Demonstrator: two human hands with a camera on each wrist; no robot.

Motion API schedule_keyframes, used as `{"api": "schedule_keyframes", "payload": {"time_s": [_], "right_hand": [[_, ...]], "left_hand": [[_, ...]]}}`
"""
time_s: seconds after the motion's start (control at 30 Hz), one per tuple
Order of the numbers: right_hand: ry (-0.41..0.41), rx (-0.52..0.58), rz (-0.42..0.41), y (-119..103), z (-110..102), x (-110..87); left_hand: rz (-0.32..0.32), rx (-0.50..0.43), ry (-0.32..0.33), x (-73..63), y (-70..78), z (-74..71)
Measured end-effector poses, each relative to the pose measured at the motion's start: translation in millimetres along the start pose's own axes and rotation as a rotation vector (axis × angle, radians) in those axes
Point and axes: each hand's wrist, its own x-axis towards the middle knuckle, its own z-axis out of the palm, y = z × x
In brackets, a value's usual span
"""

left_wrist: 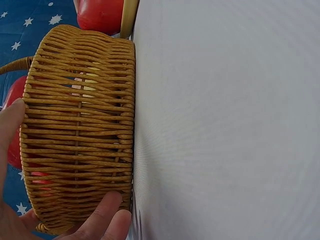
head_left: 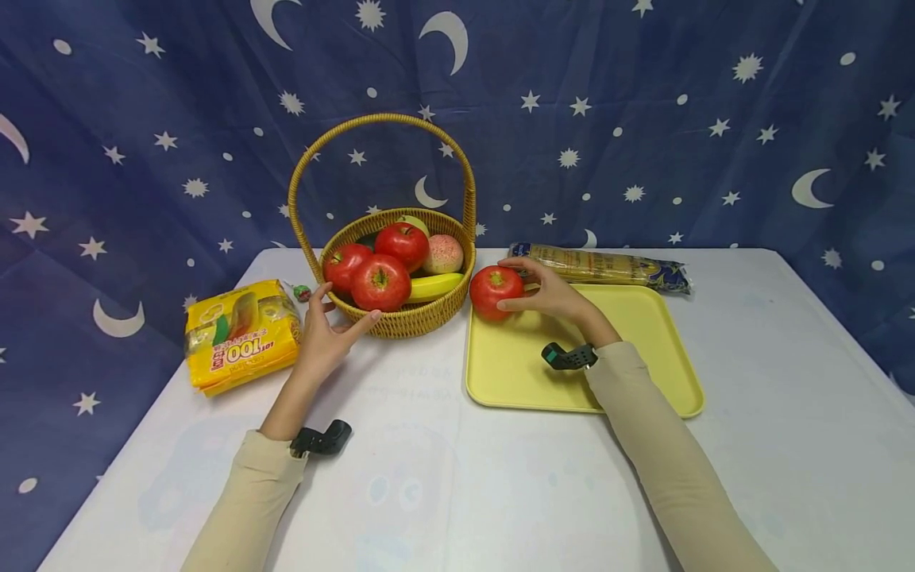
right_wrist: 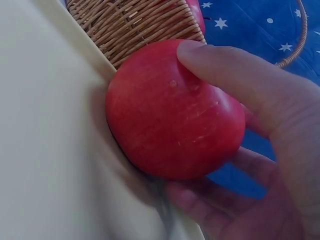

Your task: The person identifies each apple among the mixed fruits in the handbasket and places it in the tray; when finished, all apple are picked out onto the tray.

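A red apple point(head_left: 493, 295) is at the left edge of the yellow tray point(head_left: 572, 389). My right hand point(head_left: 546, 294) grips it, thumb on the near side and fingers round the far side; the right wrist view shows the apple point(right_wrist: 172, 110) close over the tray's rim. My left hand point(head_left: 325, 338) holds the wicker basket point(head_left: 411, 324) at its front left, thumb at the rim and fingers along the woven side point(left_wrist: 80, 135). In the basket lie several red apples point(head_left: 381, 283), a banana point(head_left: 434, 287), a peach point(head_left: 444, 254) and a partly hidden green fruit point(head_left: 415, 223).
A yellow snack bag point(head_left: 243, 335) lies left of the basket, with a small green-and-red wrapped piece point(head_left: 302, 293) beside it. Behind the tray lies a long clear-and-blue packet point(head_left: 600, 266). The basket's tall hoop handle point(head_left: 382, 118) rises before a starry blue curtain point(head_left: 643, 159).
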Motion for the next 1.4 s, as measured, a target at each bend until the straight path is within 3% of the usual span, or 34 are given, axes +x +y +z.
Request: {"api": "schedule_keyframes", "payload": {"time_s": [0.57, 0.9, 1.4], "right_hand": [[-0.018, 0.004, -0.059, -5, 0, -1.1], [-0.032, 0.019, -0.044, -8, 0, -2.5], [0.002, -0.004, -0.113, -22, -8, -3.3]], "left_hand": [[0.011, -0.006, 0.001, 2.4, -3.4, 1.2], [0.006, 0.005, -0.008, 2.9, -4.5, 1.8], [0.009, -0.015, -0.005, 3.0, -3.8, 1.5]]}}
